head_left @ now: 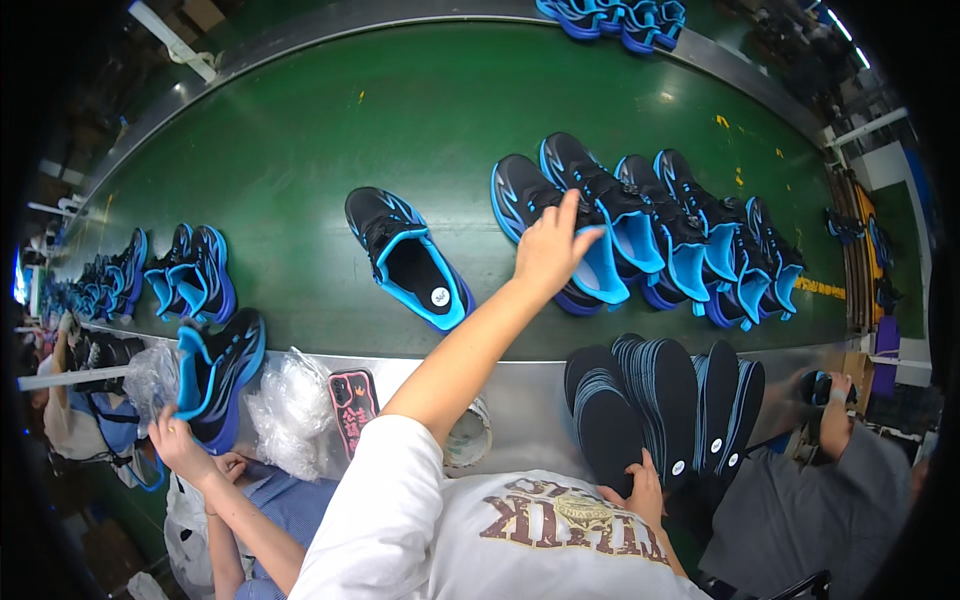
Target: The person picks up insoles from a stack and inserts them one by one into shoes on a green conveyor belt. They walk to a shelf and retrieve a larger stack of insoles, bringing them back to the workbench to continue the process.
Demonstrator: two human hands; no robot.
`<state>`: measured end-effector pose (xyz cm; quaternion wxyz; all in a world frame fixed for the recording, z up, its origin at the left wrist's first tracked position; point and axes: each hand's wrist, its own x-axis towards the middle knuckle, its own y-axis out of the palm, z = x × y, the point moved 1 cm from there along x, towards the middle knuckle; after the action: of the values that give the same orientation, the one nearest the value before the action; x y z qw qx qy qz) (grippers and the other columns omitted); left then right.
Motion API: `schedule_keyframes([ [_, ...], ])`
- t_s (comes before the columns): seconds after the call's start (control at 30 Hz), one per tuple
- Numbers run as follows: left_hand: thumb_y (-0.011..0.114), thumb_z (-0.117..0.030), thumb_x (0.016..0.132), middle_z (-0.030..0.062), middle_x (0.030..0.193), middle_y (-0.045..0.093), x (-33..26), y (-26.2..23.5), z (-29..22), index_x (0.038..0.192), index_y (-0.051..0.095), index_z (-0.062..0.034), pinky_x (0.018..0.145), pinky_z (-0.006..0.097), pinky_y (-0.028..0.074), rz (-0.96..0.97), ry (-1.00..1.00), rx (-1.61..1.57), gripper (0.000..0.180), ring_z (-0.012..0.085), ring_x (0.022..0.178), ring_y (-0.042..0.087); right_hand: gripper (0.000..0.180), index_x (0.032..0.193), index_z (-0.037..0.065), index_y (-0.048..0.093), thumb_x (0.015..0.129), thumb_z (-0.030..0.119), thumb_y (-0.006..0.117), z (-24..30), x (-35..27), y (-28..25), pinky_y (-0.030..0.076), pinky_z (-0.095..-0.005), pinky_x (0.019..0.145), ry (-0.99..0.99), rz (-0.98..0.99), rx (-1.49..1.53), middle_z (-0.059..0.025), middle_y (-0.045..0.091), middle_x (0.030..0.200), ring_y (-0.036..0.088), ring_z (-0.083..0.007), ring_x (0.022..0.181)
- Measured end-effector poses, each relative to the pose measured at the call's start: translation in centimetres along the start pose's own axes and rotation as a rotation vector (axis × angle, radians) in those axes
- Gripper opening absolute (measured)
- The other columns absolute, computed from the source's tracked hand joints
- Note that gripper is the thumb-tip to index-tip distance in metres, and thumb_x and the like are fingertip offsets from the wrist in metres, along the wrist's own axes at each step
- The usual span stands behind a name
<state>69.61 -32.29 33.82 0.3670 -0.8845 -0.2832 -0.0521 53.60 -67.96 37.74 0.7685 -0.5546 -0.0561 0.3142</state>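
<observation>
On the green conveyor belt (300, 150), far-right part: a row of black mesh trainers with bright blue linings (640, 230), packed side by side. My left hand (548, 252) is stretched over the row's near end, fingers spread apart, touching a blue collar and clamped on nothing.

Off the belt's near edge, on the steel ledge: a fanned stack of dark, blue-edged foam insoles (650, 400). My right hand (640, 490) rests on its lower end; I cannot tell whether it grips one.

Step, as I judge it: picking a trainer from the row. The next move calls for closing the fingers on one collar and lifting it clear of its neighbours.

Labels:
- small round white stickers (678, 467) on the insole heels
- a matching round white sticker (440, 296) inside the lone black-and-blue trainer (405, 258) at mid-belt
- yellow floor-style marking (820, 288) at the belt's right end

Packaging: crumpled clear plastic bags (290, 400) on the ledge, left of the belt's middle.
</observation>
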Motion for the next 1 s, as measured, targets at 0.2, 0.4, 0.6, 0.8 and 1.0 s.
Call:
schedule_keyframes([
  [0.2,0.05,-0.04,0.086,0.0029,0.07,0.055,3.0,0.0,3.2,0.088,0.06,0.0038,0.06,0.023,0.039,0.027,-0.475,-0.531,0.045,0.0083,0.067,0.047,0.046,0.097,0.001,0.06,0.055,0.012,0.074,3.2,4.0,-10.8,0.04,-0.039,0.076,-0.277,-0.276,0.04,-0.024,0.044,0.123,0.05,-0.0323,0.086],
  [0.4,0.051,-0.041,0.085,0.004,0.067,0.055,1.7,-0.6,2.2,0.092,0.06,0.0034,0.06,0.024,0.04,0.005,-0.483,-0.46,0.046,0.01,0.065,0.048,0.009,0.067,0.0,0.057,0.063,0.003,0.065,8.4,15.8,-13.4,0.043,-0.0334,0.062,-0.585,-0.407,0.066,-0.0129,0.059,0.101,0.051,-0.025,0.066],
  [0.6,0.05,-0.04,0.086,0.0047,0.064,0.054,1.7,-0.8,0.8,0.088,0.06,0.0026,0.055,0.027,0.039,0.041,-0.423,-0.383,0.044,0.0101,0.061,0.047,0.009,0.068,0.004,0.061,0.069,0.01,0.055,9.3,24.9,-5.8,0.043,-0.0324,0.069,-0.618,-0.257,-0.26,-0.0082,0.058,0.087,0.052,-0.0233,0.078],
  [0.8,0.051,-0.037,0.085,0.0086,0.065,0.056,1.9,-0.1,2.4,0.088,0.057,0.0018,0.056,0.029,0.041,0.05,-0.308,-0.277,0.039,0.0147,0.059,0.049,0.012,0.079,0.002,0.059,0.075,0.011,0.053,11.5,30.7,-0.2,0.046,-0.0386,0.072,-0.288,-0.067,-0.239,-0.0149,0.055,0.094,0.054,-0.0284,0.086],
  [1.0,0.058,-0.037,0.08,0.0116,0.073,0.059,1.0,-1.1,2.4,0.105,0.052,0.0037,0.06,0.029,0.043,0.138,-0.295,-0.244,0.048,0.0171,0.066,0.056,0.029,0.088,0.005,0.06,0.07,0.028,0.064,11.3,26.8,-4.1,0.046,-0.0393,0.074,-0.499,-0.281,-0.286,-0.0205,0.051,0.102,0.054,-0.0325,0.088],
])
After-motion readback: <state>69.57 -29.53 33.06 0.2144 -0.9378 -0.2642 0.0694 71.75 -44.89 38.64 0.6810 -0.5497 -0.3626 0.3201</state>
